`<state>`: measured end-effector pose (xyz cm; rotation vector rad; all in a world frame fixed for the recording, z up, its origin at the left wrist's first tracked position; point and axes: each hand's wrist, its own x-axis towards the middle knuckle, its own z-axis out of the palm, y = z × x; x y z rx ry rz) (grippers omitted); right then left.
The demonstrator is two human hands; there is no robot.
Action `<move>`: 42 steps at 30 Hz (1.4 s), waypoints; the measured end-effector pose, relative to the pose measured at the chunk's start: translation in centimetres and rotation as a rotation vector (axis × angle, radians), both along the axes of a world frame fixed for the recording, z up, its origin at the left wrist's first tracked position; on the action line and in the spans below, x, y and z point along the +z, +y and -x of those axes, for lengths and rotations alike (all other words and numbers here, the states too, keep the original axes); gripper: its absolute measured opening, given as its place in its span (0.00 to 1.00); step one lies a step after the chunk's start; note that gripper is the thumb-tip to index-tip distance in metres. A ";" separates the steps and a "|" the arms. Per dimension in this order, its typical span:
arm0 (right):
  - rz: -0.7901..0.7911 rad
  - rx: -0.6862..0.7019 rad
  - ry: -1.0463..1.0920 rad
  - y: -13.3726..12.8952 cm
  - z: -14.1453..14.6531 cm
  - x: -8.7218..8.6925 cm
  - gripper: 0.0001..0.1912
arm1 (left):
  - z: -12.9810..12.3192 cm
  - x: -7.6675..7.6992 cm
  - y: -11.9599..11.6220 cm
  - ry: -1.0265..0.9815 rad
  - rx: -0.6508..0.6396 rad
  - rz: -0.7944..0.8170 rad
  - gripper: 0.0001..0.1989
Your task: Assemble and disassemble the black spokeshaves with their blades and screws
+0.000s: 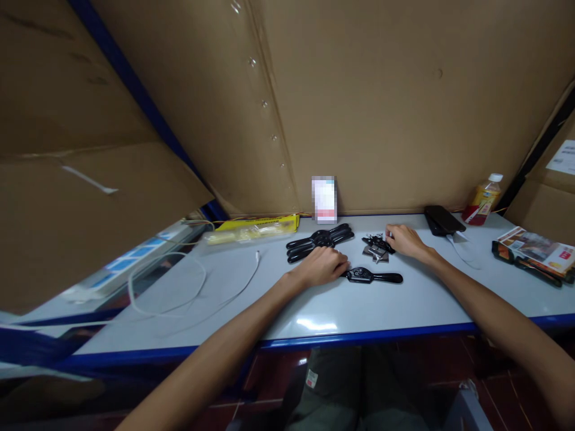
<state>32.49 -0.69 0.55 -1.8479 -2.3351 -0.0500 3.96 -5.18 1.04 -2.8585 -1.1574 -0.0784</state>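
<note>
A black spokeshave body (360, 275) lies on the table near its front. My left hand (324, 265) is closed over its left handle, which the fingers hide. Behind that hand, several more black spokeshave bodies (321, 238) are stacked side by side. My right hand (404, 240) is at a small pile of parts, its fingertips drawn together. Whatever they pinch is hidden or too small to name. The pile holds black cap pieces (377, 243), flat grey blades (369, 251) and small silver screws (376, 255).
A phone-like screen (324, 200) leans on the cardboard wall (381, 120). Yellow packaging (256, 230) and a white cable (242, 287) lie left. Right are a dark phone (444, 220), a drink bottle (483, 200) and a packaged tool (534, 257). A blue edge (359, 339) borders the table.
</note>
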 end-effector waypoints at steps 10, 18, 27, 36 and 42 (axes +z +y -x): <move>0.004 0.004 0.014 -0.1 0.0 0.0 0.10 | 0.1 -0.3 0.2 -0.046 -0.008 0.012 0.21; 0.008 0.018 0.027 -0.3 0.1 0.2 0.11 | 0.1 -0.2 0.1 -0.033 -0.015 0.001 0.20; -0.011 0.053 0.034 -0.1 -0.1 0.0 0.15 | 0.1 -0.3 0.2 -0.050 -0.020 0.007 0.20; -0.006 0.056 0.026 0.0 -0.1 -0.1 0.17 | 0.2 -0.3 0.2 -0.061 -0.023 0.005 0.20; -0.007 0.051 0.016 0.0 -0.1 -0.1 0.17 | 0.2 -0.4 0.3 -0.045 -0.023 -0.002 0.20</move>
